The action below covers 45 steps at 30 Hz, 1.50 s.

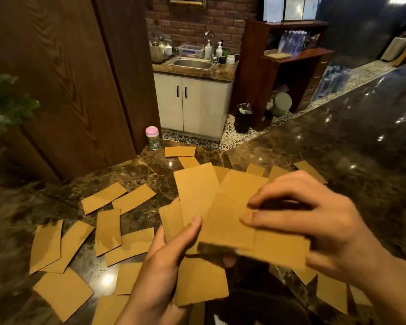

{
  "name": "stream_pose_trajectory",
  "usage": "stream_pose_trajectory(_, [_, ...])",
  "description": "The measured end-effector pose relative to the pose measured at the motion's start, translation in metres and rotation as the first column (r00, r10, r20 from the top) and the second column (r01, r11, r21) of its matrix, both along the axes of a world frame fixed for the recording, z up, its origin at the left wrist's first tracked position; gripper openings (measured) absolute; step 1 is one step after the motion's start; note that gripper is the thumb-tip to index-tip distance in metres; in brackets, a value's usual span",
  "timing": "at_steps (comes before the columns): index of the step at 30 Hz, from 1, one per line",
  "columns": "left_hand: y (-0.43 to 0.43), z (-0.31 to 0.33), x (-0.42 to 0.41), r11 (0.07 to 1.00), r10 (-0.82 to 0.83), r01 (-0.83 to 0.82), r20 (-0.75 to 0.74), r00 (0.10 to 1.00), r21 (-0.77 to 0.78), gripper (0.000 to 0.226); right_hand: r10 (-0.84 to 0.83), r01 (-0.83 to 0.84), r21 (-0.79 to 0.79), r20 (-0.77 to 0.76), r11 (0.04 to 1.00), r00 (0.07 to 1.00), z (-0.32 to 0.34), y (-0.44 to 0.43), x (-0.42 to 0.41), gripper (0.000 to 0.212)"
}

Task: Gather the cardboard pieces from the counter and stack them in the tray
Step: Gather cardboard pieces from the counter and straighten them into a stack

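My left hand [167,259] grips a fanned bunch of tan cardboard pieces [197,195] from below, thumb on top. My right hand [314,221] pinches the top piece [230,214] of that bunch between thumb and fingers. Both hands hover above the dark marble counter [338,148]. Several loose cardboard pieces [108,228] lie scattered on the counter to the left, at the far edge and under my hands. A dark tray [267,306] shows partly at the bottom, below my hands.
A pink-lidded jar [153,137] stands at the counter's far left corner beside a wooden wall panel. A green plant is at the left edge. Beyond the counter are a sink cabinet, a black bin and wooden shelves.
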State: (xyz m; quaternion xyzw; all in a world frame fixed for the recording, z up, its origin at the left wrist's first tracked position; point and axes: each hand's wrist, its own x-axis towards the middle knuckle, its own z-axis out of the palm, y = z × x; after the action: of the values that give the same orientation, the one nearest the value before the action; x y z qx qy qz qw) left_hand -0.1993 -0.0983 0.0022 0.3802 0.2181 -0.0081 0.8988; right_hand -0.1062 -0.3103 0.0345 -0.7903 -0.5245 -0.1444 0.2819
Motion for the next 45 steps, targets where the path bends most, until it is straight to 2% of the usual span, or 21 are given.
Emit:
stream_pose_trajectory(1, [0.002,-0.001,0.0,1.0,-0.007,0.007,0.0,1.0,-0.008,0.043,0.012,-0.002,-0.115,0.085,0.993,0.996,0.001,-0.002,0.0,0.034])
stream_pose_trajectory(3, [0.006,-0.004,0.0,0.998,-0.05,0.05,0.003,0.999,0.046,0.066,0.034,0.014,-0.232,0.2,0.973,0.979,0.001,-0.004,-0.002,0.037])
stream_pose_trajectory(5, [0.009,-0.009,0.0,0.98,-0.081,0.081,-0.006,0.997,0.182,0.088,0.058,0.015,-0.277,0.253,0.961,0.966,0.002,-0.003,-0.005,0.036])
stream_pose_trajectory(7, [0.01,-0.012,-0.001,0.966,-0.081,0.078,0.003,0.997,0.246,0.087,0.078,0.006,-0.329,0.24,0.944,0.968,0.006,-0.005,-0.005,0.037])
stream_pose_trajectory(9, [0.009,-0.013,-0.002,0.971,-0.076,0.072,0.008,0.997,0.23,0.075,0.076,-0.026,-0.369,0.12,0.929,0.99,0.015,-0.01,-0.005,0.035])
stream_pose_trajectory(11, [0.01,-0.015,-0.002,0.976,-0.081,0.074,0.023,0.996,0.206,0.072,0.017,-0.056,-0.353,-0.113,0.934,0.993,0.032,-0.013,-0.005,0.029])
stream_pose_trajectory(13, [0.011,-0.015,-0.002,0.967,-0.126,0.107,0.068,0.99,0.231,0.077,-0.038,-0.068,-0.291,-0.344,0.954,0.938,0.049,-0.014,-0.004,0.018])
stream_pose_trajectory(14, [0.01,-0.013,-0.002,0.955,-0.167,0.138,0.091,0.982,0.263,0.081,-0.055,-0.061,-0.266,-0.408,0.962,0.911,0.055,-0.012,-0.002,0.014])
stream_pose_trajectory(17, [0.007,-0.012,-0.002,0.908,-0.283,0.224,0.123,0.951,0.355,0.08,-0.119,-0.055,-0.345,-0.461,0.937,0.879,0.062,0.003,0.003,0.017])
stream_pose_trajectory(19, [0.006,-0.014,-0.002,0.891,-0.305,0.236,0.126,0.944,0.387,0.08,-0.18,-0.038,-0.415,-0.471,0.909,0.864,0.062,0.012,0.005,0.023])
stream_pose_trajectory(23, [0.006,-0.016,-0.003,0.922,-0.226,0.176,0.11,0.968,0.344,0.074,-0.271,-0.005,-0.516,-0.457,0.857,0.847,0.062,0.02,0.006,0.028])
stream_pose_trajectory(26, [0.003,-0.013,-0.002,0.944,-0.167,0.137,0.076,0.983,0.299,0.058,-0.356,-0.039,-0.566,-0.569,0.823,0.742,0.057,0.02,0.005,0.033])
stream_pose_trajectory(28, [0.005,-0.015,-0.001,0.955,-0.128,0.112,0.04,0.991,0.275,0.049,-0.334,-0.06,-0.449,-0.741,0.891,0.582,0.049,0.018,0.004,0.032])
stream_pose_trajectory(31, [0.007,-0.014,0.0,0.968,-0.091,0.079,0.041,0.995,0.236,0.059,-0.103,0.014,-0.106,-0.922,0.994,0.374,0.026,0.005,0.007,0.024])
stream_pose_trajectory(32, [0.007,-0.013,-0.001,0.966,-0.085,0.071,0.047,0.995,0.249,0.056,-0.011,0.085,0.018,-0.946,0.996,0.325,0.017,0.003,0.007,0.026])
stream_pose_trajectory(34, [0.006,-0.014,-0.002,0.955,-0.095,0.07,0.075,0.993,0.287,0.052,0.158,0.272,0.221,-0.959,0.937,0.235,0.002,0.006,0.002,0.021])
stream_pose_trajectory(35, [0.005,-0.017,-0.001,0.941,-0.118,0.08,0.097,0.988,0.329,0.053,0.215,0.358,0.27,-0.959,0.894,0.185,-0.004,0.01,-0.003,0.017])
stream_pose_trajectory(37, [0.003,-0.023,-0.001,0.905,-0.169,0.089,0.159,0.973,0.416,0.058,0.255,0.455,0.271,-0.962,0.848,0.099,-0.013,0.021,-0.012,0.021])
stream_pose_trajectory(39, [0.003,-0.026,0.0,0.886,-0.177,0.065,0.205,0.963,0.46,0.063,0.241,0.471,0.251,-0.967,0.846,0.082,-0.021,0.028,-0.017,0.019])
stream_pose_trajectory(42, [0.005,-0.024,0.003,0.856,-0.172,0.009,0.268,0.948,0.517,0.069,0.235,0.493,0.256,-0.966,0.832,0.105,-0.024,0.034,-0.021,0.019])
stream_pose_trajectory(45, [0.004,-0.021,0.003,0.871,-0.106,-0.045,0.279,0.954,0.488,0.063,0.255,0.521,0.275,-0.961,0.808,0.111,-0.028,0.036,-0.023,0.027])
